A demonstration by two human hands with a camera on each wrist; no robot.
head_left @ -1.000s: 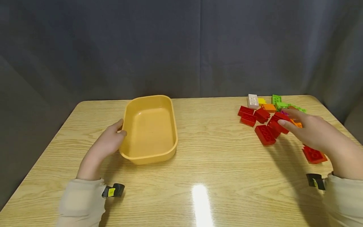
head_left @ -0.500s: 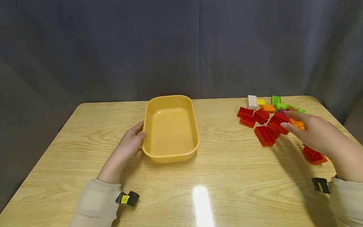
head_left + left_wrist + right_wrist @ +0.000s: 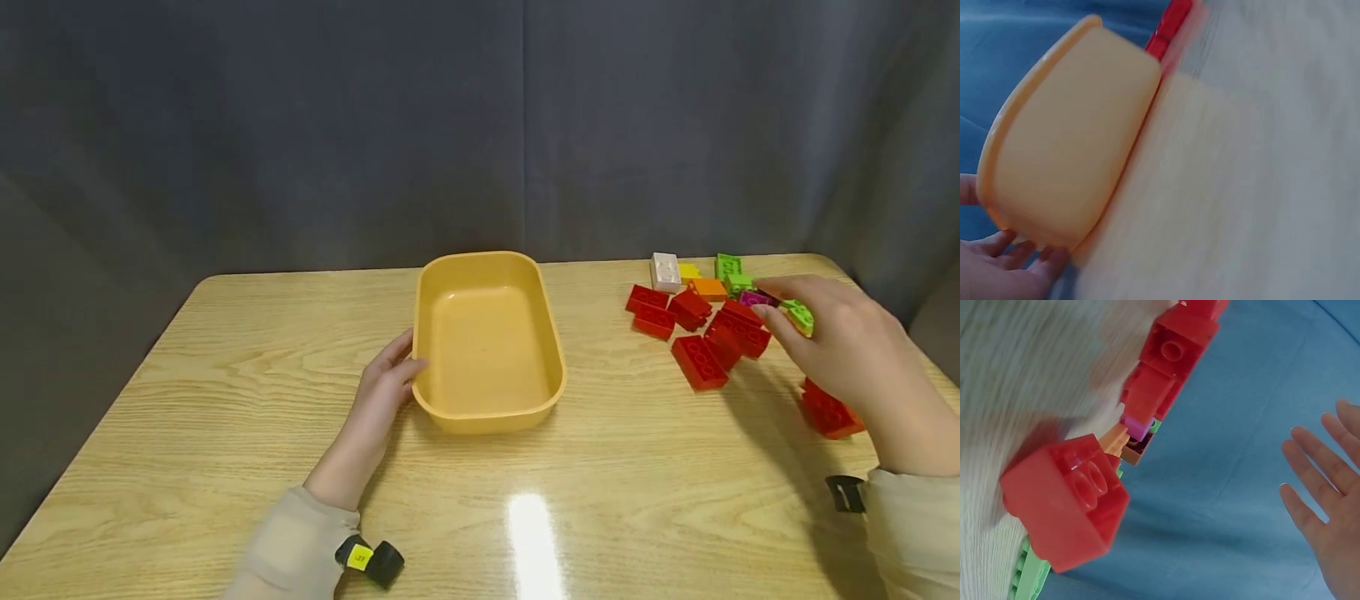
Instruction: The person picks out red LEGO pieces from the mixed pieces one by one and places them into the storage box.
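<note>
My left hand (image 3: 380, 385) grips the left side of a yellow plastic tub (image 3: 486, 350), thumb over the rim and fingers against the outer wall. In the left wrist view those fingers (image 3: 1019, 253) press on the wall of the tub (image 3: 1072, 137). On the right, my right hand (image 3: 851, 346) hovers over a scatter of toy building bricks, among them red bricks (image 3: 699, 363) and a purple brick (image 3: 753, 298). Its fingers are spread and hold nothing in the right wrist view, apart from a nearby red brick (image 3: 1054, 506). Part of the pile is hidden behind this hand.
Behind the red bricks lie a white brick (image 3: 665, 272), a yellow brick (image 3: 688, 272), an orange brick (image 3: 708, 289) and green bricks (image 3: 727, 267). Another red brick (image 3: 831, 412) lies nearer, beside the right wrist. A dark curtain (image 3: 480, 125) hangs behind the wooden table (image 3: 225, 375).
My left hand has slid the tub rightward to the middle of the table. My right hand has shifted slightly back over the bricks, covering the orange brick that showed beside it before.
</note>
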